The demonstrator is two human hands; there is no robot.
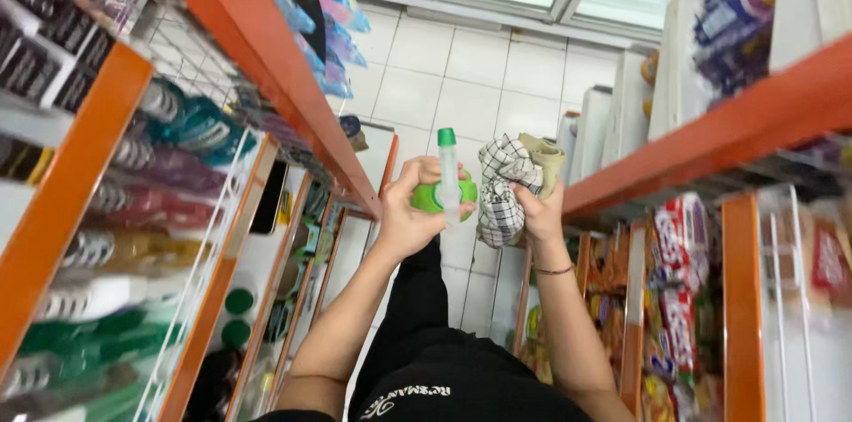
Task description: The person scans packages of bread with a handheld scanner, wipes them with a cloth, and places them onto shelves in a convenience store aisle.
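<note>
Green and clear plastic, the spray bottle [446, 182] sits upright in the left hand [410, 209], fingers curled tightly around it, above the tiled aisle floor [461, 76]. The right hand [535, 209] bunches a checked cloth [501, 191], fingers clenched. Keeping the nozzle aimed at the cloth seems wise. What the bottle contains, I cannot tell; orange shelves [293, 94] hold packaged goods.

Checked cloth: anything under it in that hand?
The right hand bunches the checked cloth with an olive cloth tucked behind it. Its palm is covered, so anything else there can't be seen. The left hand holds a green-capped bottle beside it.
</note>
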